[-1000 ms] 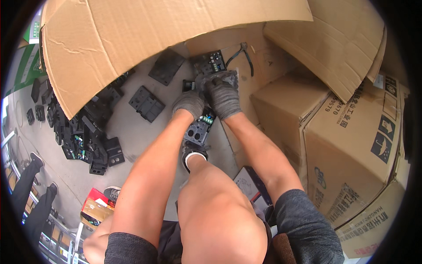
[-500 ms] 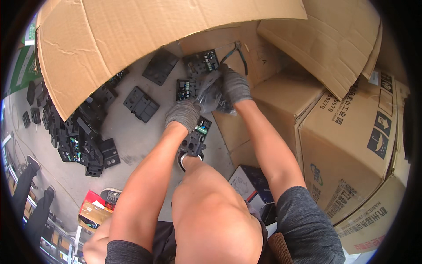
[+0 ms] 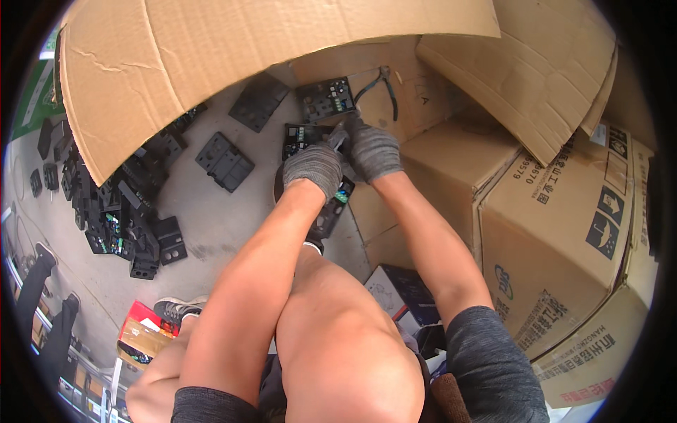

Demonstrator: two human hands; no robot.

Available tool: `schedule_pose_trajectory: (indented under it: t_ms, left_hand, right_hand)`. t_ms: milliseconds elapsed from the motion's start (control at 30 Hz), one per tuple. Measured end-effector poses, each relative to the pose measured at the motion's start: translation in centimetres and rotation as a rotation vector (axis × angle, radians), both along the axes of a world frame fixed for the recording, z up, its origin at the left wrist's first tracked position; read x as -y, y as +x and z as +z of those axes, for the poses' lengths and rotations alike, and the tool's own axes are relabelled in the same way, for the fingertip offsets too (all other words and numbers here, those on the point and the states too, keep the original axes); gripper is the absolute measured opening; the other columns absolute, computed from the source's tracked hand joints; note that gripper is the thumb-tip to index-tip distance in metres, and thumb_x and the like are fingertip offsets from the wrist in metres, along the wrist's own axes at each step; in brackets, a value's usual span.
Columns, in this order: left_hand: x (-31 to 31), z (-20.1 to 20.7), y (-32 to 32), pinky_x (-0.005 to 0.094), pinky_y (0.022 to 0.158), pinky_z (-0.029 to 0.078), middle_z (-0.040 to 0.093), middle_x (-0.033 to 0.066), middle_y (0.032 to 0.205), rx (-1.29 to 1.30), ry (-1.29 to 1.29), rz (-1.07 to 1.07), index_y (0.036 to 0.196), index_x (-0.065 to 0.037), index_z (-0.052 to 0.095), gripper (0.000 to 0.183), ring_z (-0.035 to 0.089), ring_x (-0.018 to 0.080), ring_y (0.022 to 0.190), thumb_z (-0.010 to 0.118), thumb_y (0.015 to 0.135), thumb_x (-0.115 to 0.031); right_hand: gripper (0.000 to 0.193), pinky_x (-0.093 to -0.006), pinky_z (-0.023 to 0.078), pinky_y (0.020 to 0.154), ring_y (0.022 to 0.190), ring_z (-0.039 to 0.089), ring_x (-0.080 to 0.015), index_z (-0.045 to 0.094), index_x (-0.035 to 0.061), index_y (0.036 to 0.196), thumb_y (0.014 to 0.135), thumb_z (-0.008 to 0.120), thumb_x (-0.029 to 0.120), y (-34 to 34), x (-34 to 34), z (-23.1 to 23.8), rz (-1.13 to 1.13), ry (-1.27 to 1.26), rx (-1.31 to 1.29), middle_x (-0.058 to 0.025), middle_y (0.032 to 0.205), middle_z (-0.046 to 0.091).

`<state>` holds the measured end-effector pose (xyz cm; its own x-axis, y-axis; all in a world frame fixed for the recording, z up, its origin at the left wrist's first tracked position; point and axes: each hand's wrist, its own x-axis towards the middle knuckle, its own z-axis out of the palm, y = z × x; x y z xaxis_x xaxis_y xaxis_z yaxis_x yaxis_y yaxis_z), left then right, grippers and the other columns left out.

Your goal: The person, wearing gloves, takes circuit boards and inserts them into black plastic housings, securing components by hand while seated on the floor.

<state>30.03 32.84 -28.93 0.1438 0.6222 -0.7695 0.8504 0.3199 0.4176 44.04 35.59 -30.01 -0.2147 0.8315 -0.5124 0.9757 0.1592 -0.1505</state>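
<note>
Left hand (image 3: 314, 169) moved nearer right hand (image 3: 375, 151), plastic film (image 3: 340, 136) between their fingers (image 3: 357, 130).

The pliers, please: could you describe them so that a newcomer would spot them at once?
Start at the big cardboard flap arching across the top, then drop below its right half to the flat brown cardboard beyond the right hand. The pliers lie there with their handles spread toward the person; that two-legged shape sets them apart from the blocky black housings to their left.
</note>
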Motion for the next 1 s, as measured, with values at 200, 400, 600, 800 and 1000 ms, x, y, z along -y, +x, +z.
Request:
schedule_pose_trajectory:
  t_ms: [200, 400, 600, 800, 1000]
  left_hand:
    - [2.2, -3.8, -0.2, 0.0431, 0.092, 0.056, 0.071, 0.0225, 0.113, 0.006, 0.043, -0.307, 0.113, -0.001, 0.073, 0.031, 0.070, 0.0372, 0.105, 0.053, 0.095, -0.019]
    - [3.4, -3.3, -1.5, 0.0510, 0.094, 0.051, 0.069, 0.0292, 0.105, 0.101, 0.120, 0.090, 0.114, 0.001, 0.067, 0.043, 0.066, 0.0440, 0.101, 0.042, 0.103, -0.032]
    - [1.7, -3.4, -1.6, 0.0493, 0.099, 0.049, 0.066, 0.0256, 0.120, 0.213, 0.077, 0.154, 0.127, -0.004, 0.064, 0.048, 0.063, 0.0422, 0.113, 0.042, 0.102, -0.040]
    - [1.1, -1.1, -3.6, 0.0477, 0.099, 0.050, 0.066, 0.0244, 0.122, 0.186, 0.114, -0.071, 0.129, -0.009, 0.064, 0.045, 0.063, 0.0400, 0.114, 0.050, 0.100, -0.039]
    - [2.5, 5.3, -11.2, 0.0405, 0.088, 0.051, 0.071, 0.0219, 0.107, 0.290, 0.172, 0.363, 0.116, -0.001, 0.069, 0.046, 0.068, 0.0326, 0.100, 0.064, 0.095, -0.041]
  right_hand:
    - [0.034, -0.0450, 0.055, 0.091, 0.108, 0.068, -0.0392, 0.070, -0.0011, 0.112, 0.088, 0.061, 0.021, 0.0, -2.7, -2.2, -0.110, -0.082, 0.122, -0.0259, 0.111, 0.070]
    - [0.038, -0.0466, 0.052, 0.097, 0.115, 0.064, -0.0406, 0.067, 0.0029, 0.122, 0.090, 0.059, 0.021, 3.3, -5.5, -3.6, -0.027, -0.167, 0.150, -0.0269, 0.120, 0.067]
    - [0.032, -0.0468, 0.050, 0.098, 0.112, 0.063, -0.0395, 0.068, 0.0072, 0.118, 0.087, 0.060, 0.010, 2.4, -0.8, 6.0, -0.083, 0.290, -0.173, -0.0202, 0.116, 0.069]
    - [0.026, -0.0404, 0.052, 0.092, 0.108, 0.066, -0.0294, 0.071, 0.0107, 0.105, 0.081, 0.062, 0.004, -0.1, 1.3, 0.9, 0.322, 0.182, -0.380, -0.0121, 0.112, 0.069]
    - [0.036, -0.0487, 0.054, 0.091, 0.111, 0.066, -0.0413, 0.069, 0.0035, 0.111, 0.088, 0.057, 0.029, 3.0, 1.3, -5.7, 0.110, 0.088, 0.033, -0.0250, 0.114, 0.070]
